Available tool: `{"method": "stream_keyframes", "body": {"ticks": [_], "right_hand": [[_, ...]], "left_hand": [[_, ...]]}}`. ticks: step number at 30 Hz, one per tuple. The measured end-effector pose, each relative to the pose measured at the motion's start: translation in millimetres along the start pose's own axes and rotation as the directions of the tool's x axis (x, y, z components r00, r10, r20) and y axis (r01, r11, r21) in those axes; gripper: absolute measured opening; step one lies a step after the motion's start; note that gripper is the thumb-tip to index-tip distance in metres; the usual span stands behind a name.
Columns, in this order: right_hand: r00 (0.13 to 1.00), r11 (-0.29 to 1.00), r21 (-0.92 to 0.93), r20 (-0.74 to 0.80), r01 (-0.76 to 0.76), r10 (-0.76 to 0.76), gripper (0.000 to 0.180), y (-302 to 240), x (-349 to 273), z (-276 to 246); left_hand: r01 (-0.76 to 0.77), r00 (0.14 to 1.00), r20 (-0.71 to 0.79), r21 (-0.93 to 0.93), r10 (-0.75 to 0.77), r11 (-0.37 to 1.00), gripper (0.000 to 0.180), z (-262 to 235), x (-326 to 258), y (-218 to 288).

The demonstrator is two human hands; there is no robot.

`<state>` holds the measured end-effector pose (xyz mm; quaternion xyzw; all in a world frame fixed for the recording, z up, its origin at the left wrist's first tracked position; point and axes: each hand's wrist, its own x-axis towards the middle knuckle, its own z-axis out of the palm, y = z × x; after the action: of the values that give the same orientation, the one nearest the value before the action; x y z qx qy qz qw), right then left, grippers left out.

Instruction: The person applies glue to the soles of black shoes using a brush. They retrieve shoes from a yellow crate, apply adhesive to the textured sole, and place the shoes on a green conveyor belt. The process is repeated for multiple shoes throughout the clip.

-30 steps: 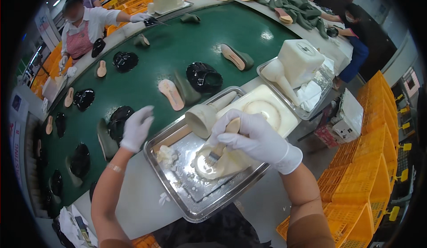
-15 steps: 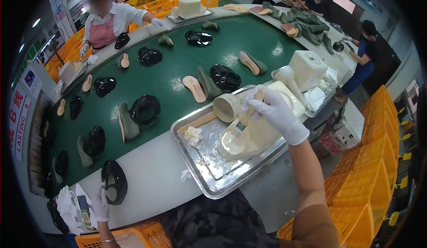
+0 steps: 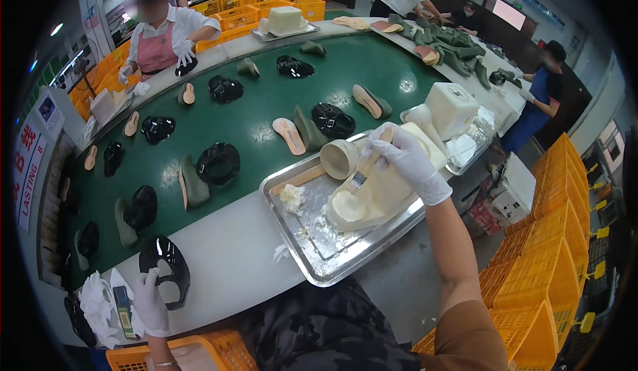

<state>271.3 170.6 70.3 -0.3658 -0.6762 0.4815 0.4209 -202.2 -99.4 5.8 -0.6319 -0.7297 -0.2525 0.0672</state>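
Note:
My gloved left hand point(image 3: 151, 303) is closed on the edge of a glossy black shoe upper point(image 3: 178, 274), above the pale bench edge at lower left. My right hand point(image 3: 402, 161), also gloved, grips the wooden handle of a flat brush point(image 3: 364, 168). The bristles sit at the cut-open end of a cream plastic jug point(image 3: 385, 205), where pale liquid shows. That jug lies on its side in a shiny metal tray point(image 3: 325, 279). A cream cup point(image 3: 338, 159) stands beside the brush, and a crumpled whitish lump point(image 3: 292, 199) rests in the tray.
A green conveyor belt point(image 3: 259, 118) carries several black uppers, green shoe lasts point(image 3: 193, 183) and tan insoles point(image 3: 289, 136). White cloths point(image 3: 100, 308) lie left of my left hand. Yellow crates point(image 3: 531, 271) line the right side. Co-workers point(image 3: 159, 45) stand across the belt and far right.
My left hand has tilted the upper and shifted it slightly left. The brush has risen a little at the jug's opening. The co-worker across the belt has drawn an outstretched hand back to a black upper.

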Motion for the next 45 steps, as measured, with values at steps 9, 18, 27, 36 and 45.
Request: {"method": "stream_keyframes", "body": {"ticks": [9,18,27,36,45], "right_hand": [[0.988,0.995,-0.032,-0.124,0.091,-0.094,0.01,-2.5,-25.7,23.5],[0.905,0.742,-0.592,-0.049,0.314,-0.422,0.018,46.2,-73.1,66.2],[0.948,0.976,-0.135,-0.248,0.171,-0.2,0.012,38.3,-85.4,60.4],[0.889,0.893,0.088,-0.171,0.442,-0.424,0.025,10.8,-61.7,58.3],[0.83,0.812,-0.171,0.121,0.558,-0.545,0.019,14.4,-47.3,50.2]], "left_hand": [[0.192,0.83,0.076,-0.969,-0.553,0.155,0.032,-8.0,6.9,32.9],[0.378,0.926,0.357,-0.88,0.123,-0.289,0.028,64.5,58.4,143.8],[0.74,0.673,0.725,-0.659,0.146,-0.135,0.026,92.4,70.2,178.9],[0.928,0.366,0.786,-0.266,0.498,-0.262,0.028,111.8,77.4,206.6],[0.968,0.25,0.85,-0.224,0.464,-0.112,0.022,117.3,72.0,217.8]]}}
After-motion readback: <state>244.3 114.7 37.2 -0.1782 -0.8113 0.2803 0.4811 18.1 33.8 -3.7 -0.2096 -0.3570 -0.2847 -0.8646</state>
